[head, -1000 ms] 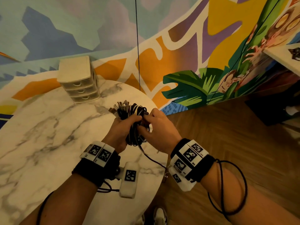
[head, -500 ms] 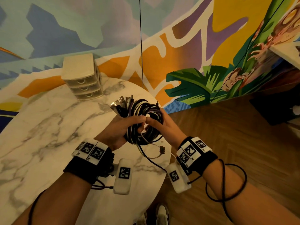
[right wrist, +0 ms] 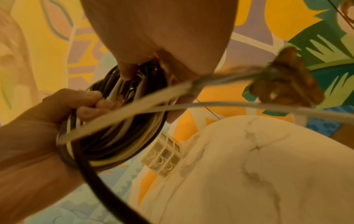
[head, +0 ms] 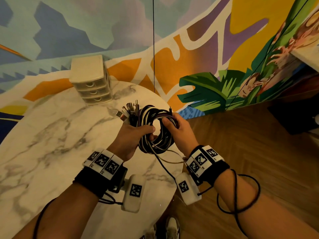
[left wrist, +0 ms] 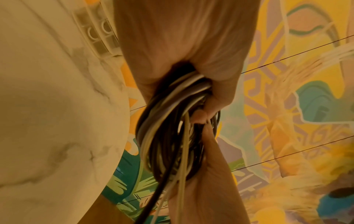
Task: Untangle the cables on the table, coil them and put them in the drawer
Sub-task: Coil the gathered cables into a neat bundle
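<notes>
A coil of black, white and purple cables (head: 156, 130) hangs in the air above the right edge of the marble table (head: 51, 135). My left hand (head: 136, 133) grips the coil's left side, with a bunch of plugs (head: 128, 109) sticking up past the knuckles. My right hand (head: 174, 126) holds the coil's right side, fingers curled through the loop. Loose black and white cable tails (head: 165, 161) trail down toward my right wrist. In the left wrist view the coil (left wrist: 172, 128) is wrapped by my fingers. The right wrist view shows the coil (right wrist: 118, 121) and a blurred plug (right wrist: 283, 80).
A small cream three-drawer chest (head: 91, 80) stands at the back of the table, all drawers closed. A painted mural wall (head: 207, 49) rises behind it. Wooden floor (head: 241, 152) lies to the right, with a dark object (head: 296, 116) on it.
The bundle was squeezed tight between both hands; now the hands have drawn apart and the coil is spread into an open ring. The loose tails hang lower.
</notes>
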Action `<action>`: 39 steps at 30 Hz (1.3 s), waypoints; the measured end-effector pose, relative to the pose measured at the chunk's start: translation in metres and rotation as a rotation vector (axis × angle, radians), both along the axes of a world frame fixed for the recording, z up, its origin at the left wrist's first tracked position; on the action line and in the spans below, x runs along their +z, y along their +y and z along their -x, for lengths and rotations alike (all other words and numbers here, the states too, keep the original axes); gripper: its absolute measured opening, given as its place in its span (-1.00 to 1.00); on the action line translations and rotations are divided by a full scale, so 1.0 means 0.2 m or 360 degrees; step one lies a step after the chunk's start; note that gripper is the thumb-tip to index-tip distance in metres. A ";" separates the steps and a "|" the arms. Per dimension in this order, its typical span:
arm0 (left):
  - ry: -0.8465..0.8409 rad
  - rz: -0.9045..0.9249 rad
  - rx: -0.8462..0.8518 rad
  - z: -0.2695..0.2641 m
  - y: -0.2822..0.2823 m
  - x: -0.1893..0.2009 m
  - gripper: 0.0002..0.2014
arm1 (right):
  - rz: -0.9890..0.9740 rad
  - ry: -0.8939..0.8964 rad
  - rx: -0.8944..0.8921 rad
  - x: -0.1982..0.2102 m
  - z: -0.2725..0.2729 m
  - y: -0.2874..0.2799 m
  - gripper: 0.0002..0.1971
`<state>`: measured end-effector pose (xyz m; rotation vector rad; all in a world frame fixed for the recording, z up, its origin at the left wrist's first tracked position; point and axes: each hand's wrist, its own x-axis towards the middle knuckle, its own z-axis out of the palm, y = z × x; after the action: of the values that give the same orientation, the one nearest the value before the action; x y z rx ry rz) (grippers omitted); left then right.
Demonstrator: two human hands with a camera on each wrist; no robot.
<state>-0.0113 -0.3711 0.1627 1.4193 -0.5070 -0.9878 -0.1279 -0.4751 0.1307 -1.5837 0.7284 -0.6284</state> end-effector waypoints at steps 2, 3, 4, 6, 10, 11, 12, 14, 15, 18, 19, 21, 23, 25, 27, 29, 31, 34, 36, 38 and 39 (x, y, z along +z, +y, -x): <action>-0.0030 0.0020 0.0034 0.00 0.00 0.01 -0.91 | -0.0192 -0.0069 0.0087 0.00 0.00 -0.01 -0.85; -0.0045 0.0043 0.0059 -0.01 0.00 0.01 -0.90 | -0.0284 -0.0068 0.0151 -0.02 0.01 -0.02 -0.73; -0.0052 0.0077 0.0087 -0.02 0.00 0.01 -0.88 | -0.0363 -0.0047 0.0233 -0.04 0.02 -0.02 -0.63; -0.0034 0.0120 0.0147 -0.05 0.00 0.02 -0.85 | -0.0386 0.0144 0.0454 -0.08 0.06 -0.01 -0.64; 0.0145 0.0215 0.0125 -0.05 0.01 0.04 -0.95 | -0.0333 0.0696 0.1118 -0.13 0.11 0.13 -0.81; 0.0215 0.0268 0.0080 -0.03 0.01 0.04 -0.96 | -0.0387 0.0764 0.1169 -0.14 0.09 0.16 -0.85; 0.0286 0.0329 0.0025 -0.02 0.01 0.05 -0.93 | -0.0428 0.0825 0.1159 -0.15 0.07 0.19 -0.79; 0.0374 0.0426 -0.0121 -0.01 0.03 0.06 -0.85 | -0.0306 0.1011 0.1087 -0.16 0.04 0.19 -0.72; 0.0377 0.0448 -0.0216 -0.01 0.04 0.07 -0.84 | -0.0184 0.1081 0.1075 -0.15 0.03 0.18 -0.77; 0.0274 0.0353 -0.0475 -0.04 0.09 0.07 -0.86 | 0.0050 0.1268 0.1194 -0.01 0.04 0.07 -0.88; 0.0198 0.0260 -0.0543 -0.04 0.11 0.08 -0.81 | 0.0173 0.1404 0.1236 0.03 0.04 0.02 -0.78; -0.0128 0.0034 -0.0661 -0.05 0.12 0.11 -0.83 | 0.0369 0.1474 0.1268 0.07 0.05 -0.08 -0.74; -0.0488 -0.0074 -0.0779 -0.05 0.13 0.14 -0.79 | 0.0431 0.1325 0.1242 0.08 0.05 -0.16 -0.90; -0.0743 0.0026 -0.0922 -0.06 0.14 0.15 -0.74 | 0.0477 0.1342 0.1144 0.09 0.05 -0.22 -0.72; -0.1085 0.0083 -0.1019 -0.06 0.15 0.12 -0.74 | 0.0531 0.1312 0.1065 0.12 0.06 -0.26 -0.62; -0.1415 0.0091 -0.1021 -0.07 0.14 0.04 -0.78 | 0.0576 0.1242 0.1003 0.17 0.05 -0.28 -0.61; -0.1682 0.0089 -0.0892 -0.07 0.13 -0.04 -0.75 | 0.0570 0.1193 0.0950 0.20 0.05 -0.28 -0.60; -0.1766 0.0013 -0.0488 -0.06 0.12 -0.12 -0.60 | 0.0430 0.0994 0.0776 0.22 0.04 -0.22 -0.48; -0.1682 -0.0002 -0.0242 -0.05 0.10 -0.14 -0.60 | 0.0415 0.0871 0.0659 0.22 0.03 -0.16 -0.44; -0.1633 -0.0070 -0.0076 -0.01 0.08 -0.15 -0.59 | 0.0397 0.0787 0.0538 0.20 0.00 -0.09 -0.44; -0.1557 -0.0108 -0.0023 0.00 0.07 -0.16 -0.60 | 0.0368 0.0750 0.0483 0.19 -0.01 -0.06 -0.45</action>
<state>-0.0117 -0.3581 0.1315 1.9175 -1.1937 -0.2522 -0.1256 -0.4879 0.1678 -2.0413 0.7528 -0.1139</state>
